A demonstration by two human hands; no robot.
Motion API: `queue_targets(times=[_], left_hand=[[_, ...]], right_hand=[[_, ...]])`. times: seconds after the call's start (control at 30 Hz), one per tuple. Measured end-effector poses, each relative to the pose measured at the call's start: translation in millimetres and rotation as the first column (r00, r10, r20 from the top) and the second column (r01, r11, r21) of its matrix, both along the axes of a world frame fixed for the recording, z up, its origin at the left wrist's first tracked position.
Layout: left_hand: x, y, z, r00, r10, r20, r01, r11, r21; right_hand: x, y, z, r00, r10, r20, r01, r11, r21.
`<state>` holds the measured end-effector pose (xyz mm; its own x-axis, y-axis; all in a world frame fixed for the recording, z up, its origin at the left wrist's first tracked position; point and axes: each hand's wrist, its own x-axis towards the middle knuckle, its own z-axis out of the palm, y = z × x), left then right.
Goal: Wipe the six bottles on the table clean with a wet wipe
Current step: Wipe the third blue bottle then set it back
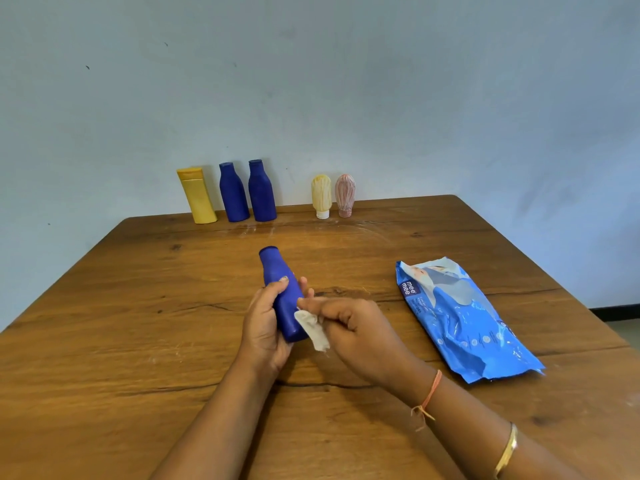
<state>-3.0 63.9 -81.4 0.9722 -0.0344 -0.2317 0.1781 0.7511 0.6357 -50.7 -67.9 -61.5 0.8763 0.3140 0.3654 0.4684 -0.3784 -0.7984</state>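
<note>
My left hand [265,327] grips a blue bottle [282,296] around its lower body, tilted with the cap pointing away from me above the table. My right hand [353,336] pinches a crumpled white wet wipe [311,329] against the bottle's right side near its base. Along the far edge stand a yellow bottle [198,196], two blue bottles [233,192] [261,191], a pale yellow tube [321,196] and a pink tube [345,195], both tubes cap down.
A blue wet-wipe pack [464,320] lies flat on the wooden table [138,306] to the right of my hands. A pale blue wall rises right behind the row of bottles. The table's right edge drops off beyond the pack.
</note>
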Motion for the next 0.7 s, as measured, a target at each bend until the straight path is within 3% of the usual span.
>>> queue_targets(times=[0.2, 0.4, 0.53, 0.7], left_hand=[[7, 3, 5, 0.999, -0.005, 0.049, -0.002, 0.992, 0.129], [22, 3, 10, 0.991, 0.021, 0.132, -0.068, 0.930, 0.360], [39, 8, 18, 0.988, 0.010, 0.154, -0.091, 0.842, 0.532], [76, 15, 31, 0.979, -0.027, 0.203, -0.115, 0.749, 0.652]], right_hand=[[17, -15, 6, 0.979, -0.192, -0.064, 0.183, 0.975, -0.122], [37, -29, 4, 0.833, -0.284, -0.475, 0.409, 0.894, 0.183], [50, -34, 1, 0.753, -0.400, -0.521, 0.540, 0.830, 0.143], [70, -32, 2, 0.701, -0.351, -0.620, 0.593, 0.770, 0.235]])
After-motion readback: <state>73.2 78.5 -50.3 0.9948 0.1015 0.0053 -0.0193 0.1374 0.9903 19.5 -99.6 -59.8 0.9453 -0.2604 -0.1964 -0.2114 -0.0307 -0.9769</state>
